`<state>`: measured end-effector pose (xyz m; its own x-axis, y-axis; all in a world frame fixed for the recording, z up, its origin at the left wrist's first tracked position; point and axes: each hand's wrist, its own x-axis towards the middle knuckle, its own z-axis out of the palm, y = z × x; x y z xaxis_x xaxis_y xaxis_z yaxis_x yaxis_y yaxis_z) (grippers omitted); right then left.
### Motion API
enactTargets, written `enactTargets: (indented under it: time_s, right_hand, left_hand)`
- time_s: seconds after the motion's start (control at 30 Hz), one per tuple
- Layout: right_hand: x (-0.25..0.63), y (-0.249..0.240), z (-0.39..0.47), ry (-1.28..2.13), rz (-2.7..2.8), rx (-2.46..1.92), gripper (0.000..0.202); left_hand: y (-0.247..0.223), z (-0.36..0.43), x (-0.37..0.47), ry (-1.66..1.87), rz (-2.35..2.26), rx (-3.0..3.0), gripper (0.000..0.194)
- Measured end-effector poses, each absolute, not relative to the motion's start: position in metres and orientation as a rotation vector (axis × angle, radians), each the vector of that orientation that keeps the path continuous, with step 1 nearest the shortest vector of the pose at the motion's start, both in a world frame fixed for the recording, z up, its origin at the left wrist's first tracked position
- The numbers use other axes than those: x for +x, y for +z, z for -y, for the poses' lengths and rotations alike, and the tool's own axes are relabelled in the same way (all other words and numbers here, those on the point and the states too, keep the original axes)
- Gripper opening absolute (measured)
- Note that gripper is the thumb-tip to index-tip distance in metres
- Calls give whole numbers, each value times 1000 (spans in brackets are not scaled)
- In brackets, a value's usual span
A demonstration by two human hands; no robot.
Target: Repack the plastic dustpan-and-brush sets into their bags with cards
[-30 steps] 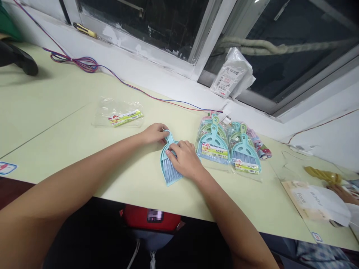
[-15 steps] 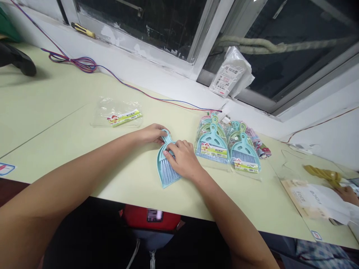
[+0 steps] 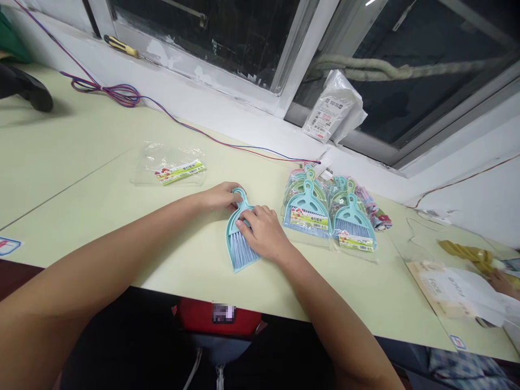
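A small light-blue dustpan lies on the table in front of me, its brush nested in it with the pale blue bristles toward me. My left hand is closed around the handle end, fingers partly hidden. Over the right side of the set lies my right hand, its fingers curled onto the brush's head and the pan's edge. To the left rests a clear plastic bag with a green and yellow printed label.
Bagged dustpan sets stand in two rows at the right, by the wall. A cable runs along the back. On the sill are a screwdriver and a wrapped package. Another person's hand is at far right, near printed packaging.
Almost nothing differs. Both my hands stay on the dustpan and brush; the other person's hand at far right has shifted slightly.
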<state>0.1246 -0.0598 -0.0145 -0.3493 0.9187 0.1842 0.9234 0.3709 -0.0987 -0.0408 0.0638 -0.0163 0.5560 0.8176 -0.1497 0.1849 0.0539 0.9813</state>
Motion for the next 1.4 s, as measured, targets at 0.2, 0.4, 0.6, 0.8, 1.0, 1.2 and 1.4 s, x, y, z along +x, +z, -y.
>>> enactTargets:
  time_s: [0.2, 0.4, 0.6, 0.8, 1.0, 1.2, 1.4]
  right_hand:
    - [128, -15, 57, -9, 2432, -1587, 36]
    - [133, -16, 54, -19, 2244, -1472, 37]
    - [153, -19, 36, 138, 1375, -1528, 66]
    - [159, -26, 20, 1055, 901, -1334, 44]
    - [147, -29, 22, 1413, 676, -1056, 14]
    - [148, -26, 23, 1417, 626, -1069, 13]
    - [149, -28, 23, 1412, 661, -1044, 10]
  left_hand:
    - [-17, -64, -38, 673, -948, 1384, 23]
    - [-9, -70, -47, 757, -947, 1365, 20]
    - [-9, -89, -62, 973, -962, 1132, 24]
    - [-7, -96, -65, 1168, -961, 987, 23]
    - [-6, -91, -61, 1186, -967, 963, 21]
    - [-13, -96, -60, 1179, -968, 980, 19]
    - [-17, -100, -61, 1170, -984, 998, 21]
